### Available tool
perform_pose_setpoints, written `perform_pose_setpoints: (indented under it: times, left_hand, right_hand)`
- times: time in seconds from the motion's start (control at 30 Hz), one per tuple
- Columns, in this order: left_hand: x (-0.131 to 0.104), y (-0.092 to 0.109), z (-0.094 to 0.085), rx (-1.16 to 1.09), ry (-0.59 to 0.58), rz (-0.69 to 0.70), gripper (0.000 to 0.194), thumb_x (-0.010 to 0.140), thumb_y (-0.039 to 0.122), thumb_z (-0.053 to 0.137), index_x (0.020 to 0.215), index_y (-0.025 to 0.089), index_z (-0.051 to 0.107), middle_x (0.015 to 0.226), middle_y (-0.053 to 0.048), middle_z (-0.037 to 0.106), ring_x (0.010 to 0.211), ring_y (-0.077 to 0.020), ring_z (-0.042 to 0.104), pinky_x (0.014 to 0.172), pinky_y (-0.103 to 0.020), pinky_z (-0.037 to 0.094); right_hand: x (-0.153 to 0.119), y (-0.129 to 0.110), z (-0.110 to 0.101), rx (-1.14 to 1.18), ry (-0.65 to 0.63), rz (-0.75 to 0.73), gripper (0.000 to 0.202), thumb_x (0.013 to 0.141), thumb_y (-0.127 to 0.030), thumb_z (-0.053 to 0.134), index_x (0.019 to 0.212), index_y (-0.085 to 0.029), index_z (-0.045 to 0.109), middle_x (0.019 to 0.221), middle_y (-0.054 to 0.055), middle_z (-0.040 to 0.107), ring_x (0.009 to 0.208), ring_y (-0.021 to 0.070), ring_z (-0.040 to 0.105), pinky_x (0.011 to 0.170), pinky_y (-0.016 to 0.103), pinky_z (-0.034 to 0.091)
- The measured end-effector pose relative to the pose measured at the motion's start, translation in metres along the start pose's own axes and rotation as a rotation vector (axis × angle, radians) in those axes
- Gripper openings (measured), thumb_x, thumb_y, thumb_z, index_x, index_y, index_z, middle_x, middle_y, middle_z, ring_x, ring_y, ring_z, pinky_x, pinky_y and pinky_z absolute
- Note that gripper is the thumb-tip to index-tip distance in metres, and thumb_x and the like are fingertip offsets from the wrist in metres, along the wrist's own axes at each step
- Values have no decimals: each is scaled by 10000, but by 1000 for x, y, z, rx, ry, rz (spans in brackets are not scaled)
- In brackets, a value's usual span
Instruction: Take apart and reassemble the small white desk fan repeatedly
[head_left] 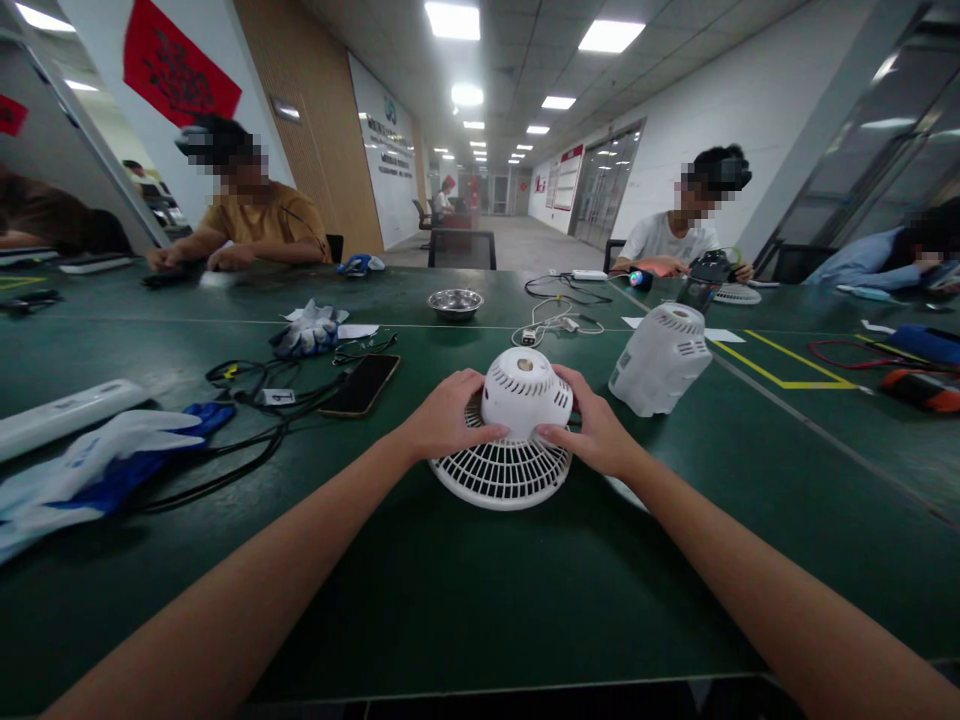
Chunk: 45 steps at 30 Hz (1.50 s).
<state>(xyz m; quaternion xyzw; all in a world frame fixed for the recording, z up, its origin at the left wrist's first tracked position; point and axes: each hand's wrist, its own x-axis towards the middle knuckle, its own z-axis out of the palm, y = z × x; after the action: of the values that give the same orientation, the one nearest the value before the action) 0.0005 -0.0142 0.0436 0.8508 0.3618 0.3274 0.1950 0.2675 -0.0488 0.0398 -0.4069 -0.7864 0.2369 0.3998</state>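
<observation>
On the green table in front of me a white fan head lies with its round grille [501, 478] down and its motor housing [525, 392] facing up. The housing has vent slots and a round metal-coloured spot on top. My left hand [454, 412] grips the housing from the left, thumb pressed on its front. From the right, my right hand [592, 425] holds it the same way, its thumb close to the other. The fingers behind the housing are partly hidden. Right of my hands stands a white plastic fan base [661, 360] with slots near its top.
To the left lie a phone [361, 385], black cables [281, 425], blue-white gloves [112, 465] and a white power strip [67, 415]. A metal bowl [455, 303] and a white cable [555, 325] sit farther back. Several people work around the table. Yellow tape [814, 384] marks the right side.
</observation>
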Motion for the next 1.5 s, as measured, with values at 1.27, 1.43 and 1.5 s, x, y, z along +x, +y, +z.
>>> perform_pose_setpoints:
  times: [1.27,1.43,1.5]
  left_hand:
    - [-1,-2,2,-66,-9,-19,675,684,504,846,1278,236,673,1242,-135,634,1196,-382,505,1092,-561,322]
    - [-3,-8,4,-59,-11,-7,732,675,555,836,1294,208,656,1279,-169,610,1225,-408,485,1106,-591,295]
    - [-2,-10,5,-23,-10,9,787,638,580,850,1306,218,641,1278,-170,609,1226,-414,485,1094,-607,308]
  right_hand:
    - [1,-4,8,-15,12,-61,822,775,-428,796,1478,-319,384,1453,81,544,1290,342,558,1092,568,452]
    - [1,-4,9,-1,19,-98,812,777,-422,798,1475,-331,393,1471,67,527,1318,344,534,1104,563,445]
    - [1,-3,10,-14,15,-109,820,776,-443,798,1475,-325,386,1481,76,516,1330,352,522,1117,579,425]
